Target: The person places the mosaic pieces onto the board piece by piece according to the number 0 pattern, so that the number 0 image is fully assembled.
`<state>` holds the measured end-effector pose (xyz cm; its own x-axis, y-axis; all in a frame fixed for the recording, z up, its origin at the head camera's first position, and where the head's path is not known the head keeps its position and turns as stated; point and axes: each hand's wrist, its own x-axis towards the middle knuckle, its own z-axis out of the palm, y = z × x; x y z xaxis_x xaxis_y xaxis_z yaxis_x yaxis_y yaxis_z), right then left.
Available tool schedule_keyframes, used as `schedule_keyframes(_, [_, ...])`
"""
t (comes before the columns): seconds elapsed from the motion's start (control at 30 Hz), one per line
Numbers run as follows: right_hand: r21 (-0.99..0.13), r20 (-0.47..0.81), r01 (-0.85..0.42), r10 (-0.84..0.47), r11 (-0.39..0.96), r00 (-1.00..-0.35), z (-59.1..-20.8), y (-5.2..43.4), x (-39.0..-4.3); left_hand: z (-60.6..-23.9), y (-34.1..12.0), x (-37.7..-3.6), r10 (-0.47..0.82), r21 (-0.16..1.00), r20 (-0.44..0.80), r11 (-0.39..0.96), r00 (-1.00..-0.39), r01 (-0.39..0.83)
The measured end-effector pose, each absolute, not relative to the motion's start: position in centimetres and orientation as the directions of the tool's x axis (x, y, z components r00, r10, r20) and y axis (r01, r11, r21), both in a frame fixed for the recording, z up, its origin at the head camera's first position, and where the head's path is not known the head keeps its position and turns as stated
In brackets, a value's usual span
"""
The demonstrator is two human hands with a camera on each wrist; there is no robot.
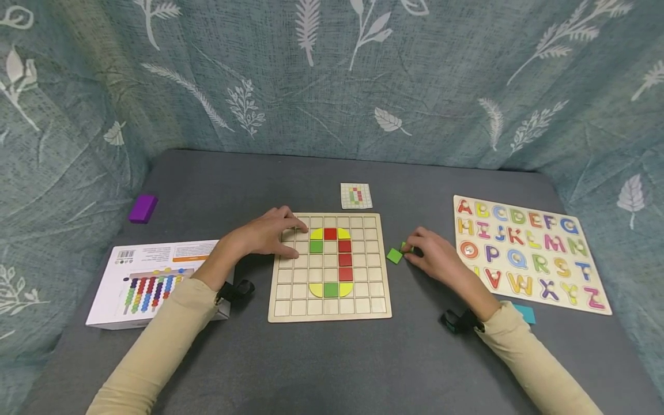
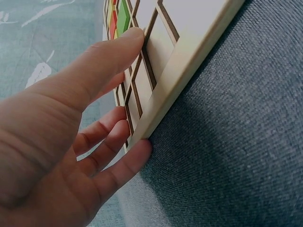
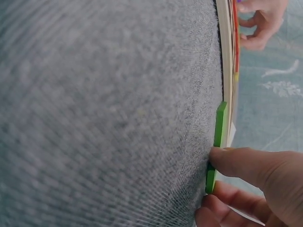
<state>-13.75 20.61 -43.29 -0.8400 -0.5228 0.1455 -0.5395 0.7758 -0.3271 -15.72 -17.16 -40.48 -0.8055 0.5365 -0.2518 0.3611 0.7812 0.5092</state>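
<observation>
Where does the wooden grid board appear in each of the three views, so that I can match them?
Head view: the wooden grid board lies flat at the centre of the grey table, left hand on its left edge.
Left wrist view: it runs from top centre to the middle, seen from its edge, fingers on it.
Right wrist view: only a thin edge at upper right.
Shared landmark: the red, yellow and green tiles on the board.

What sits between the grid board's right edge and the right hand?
In the head view, one loose green square tile lies on the grey table between the grid board and the right hand.
</observation>
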Motion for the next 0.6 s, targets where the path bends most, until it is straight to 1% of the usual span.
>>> schedule_keyframes(0.3, [-0.373, 0.153, -0.552, -0.537, 0.746, -0.829, -43.18, 20.49, -13.99, -40.36, -17.07, -15.72, 0.527, 0.494, -0.244, 0.790, -0.814, 0.364])
schedule_keyframes(0.6, [-0.376, 0.141, -0.526, -0.514, 0.763, -0.846, -43.17, 20.33, -13.91, -40.30, -16.97, -15.74, 0.524, 0.492, -0.247, 0.792, -0.815, 0.360])
